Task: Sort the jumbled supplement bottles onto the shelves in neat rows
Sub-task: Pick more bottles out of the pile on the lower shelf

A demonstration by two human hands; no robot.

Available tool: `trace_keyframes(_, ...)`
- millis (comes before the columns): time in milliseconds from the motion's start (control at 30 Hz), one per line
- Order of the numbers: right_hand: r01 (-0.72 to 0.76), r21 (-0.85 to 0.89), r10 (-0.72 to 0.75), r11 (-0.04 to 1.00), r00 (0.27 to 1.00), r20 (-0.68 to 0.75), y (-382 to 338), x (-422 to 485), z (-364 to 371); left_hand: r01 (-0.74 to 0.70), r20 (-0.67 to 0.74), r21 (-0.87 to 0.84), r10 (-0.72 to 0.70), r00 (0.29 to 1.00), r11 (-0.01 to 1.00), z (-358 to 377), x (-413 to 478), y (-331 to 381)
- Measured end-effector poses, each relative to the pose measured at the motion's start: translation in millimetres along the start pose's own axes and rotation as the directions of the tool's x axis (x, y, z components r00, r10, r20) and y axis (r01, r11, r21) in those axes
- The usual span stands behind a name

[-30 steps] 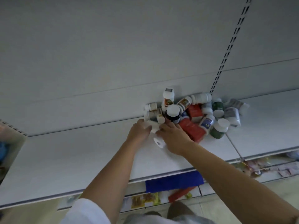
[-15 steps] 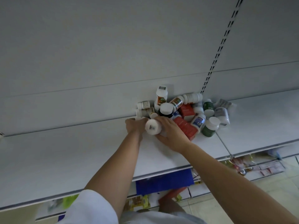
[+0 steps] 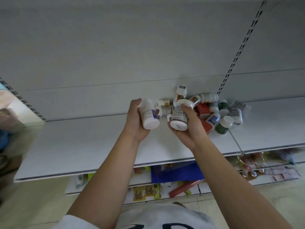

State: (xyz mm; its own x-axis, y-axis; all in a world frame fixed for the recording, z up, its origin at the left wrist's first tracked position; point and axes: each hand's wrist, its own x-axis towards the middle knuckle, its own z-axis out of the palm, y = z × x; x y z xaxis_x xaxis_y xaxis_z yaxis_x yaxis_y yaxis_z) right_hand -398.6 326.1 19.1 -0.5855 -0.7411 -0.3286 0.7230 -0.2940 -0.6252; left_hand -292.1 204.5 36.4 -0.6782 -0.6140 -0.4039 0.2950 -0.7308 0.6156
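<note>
My left hand (image 3: 134, 123) grips a white bottle with a blue label (image 3: 149, 115), its flat bottom turned toward me. My right hand (image 3: 189, 128) grips a second white bottle (image 3: 179, 115), held the same way, thumb over its top end. Both bottles hang above the white shelf (image 3: 99, 146), just in front of the jumbled pile of bottles (image 3: 212, 111) against the back panel. The pile holds several white, green and red containers lying at all angles. Two small white bottles (image 3: 164, 106) lie on their sides between my hands.
The shelf's left part is bare, with a slotted upright (image 3: 23, 101) at its left end. A second shelf section (image 3: 272, 123) joins on the right. Below, lower shelves hold a blue box (image 3: 176, 172), a red packet (image 3: 184, 188) and yellow packs (image 3: 146, 192).
Both hands have lifted off the shelf, each with a white bottle drawn out of the pile's front, and turned the bottle bottoms toward me. The view has shifted left.
</note>
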Motion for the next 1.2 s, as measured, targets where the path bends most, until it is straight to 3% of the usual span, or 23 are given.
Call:
trace_keyframes(167,0.005,-0.010,-0.005,1.000,1.000,-0.012,-2.1,-34.9,18.5,-0.139,0.108,0.272,0.113,0.988,0.952,10.0,-42.8,18.7)
trace_keyframes(333,0.032,-0.037,-0.030,0.999,0.998,0.060,-16.8,-66.8,36.2,-0.157,0.117,0.295,0.127,0.985,0.943,18.7,-73.4,27.2)
trace_keyframes(767,0.158,-0.297,-0.086,0.942,0.967,0.239,-75.2,-135.9,48.0,-0.417,0.143,0.350,0.392,0.909,0.839,76.2,-152.6,5.0)
trace_keyframes(1200,0.402,-0.335,-0.261,0.852,0.882,0.393,-157.1,-209.0,49.3,-0.621,0.355,0.449,0.510,0.784,0.642,170.3,-224.4,2.9)
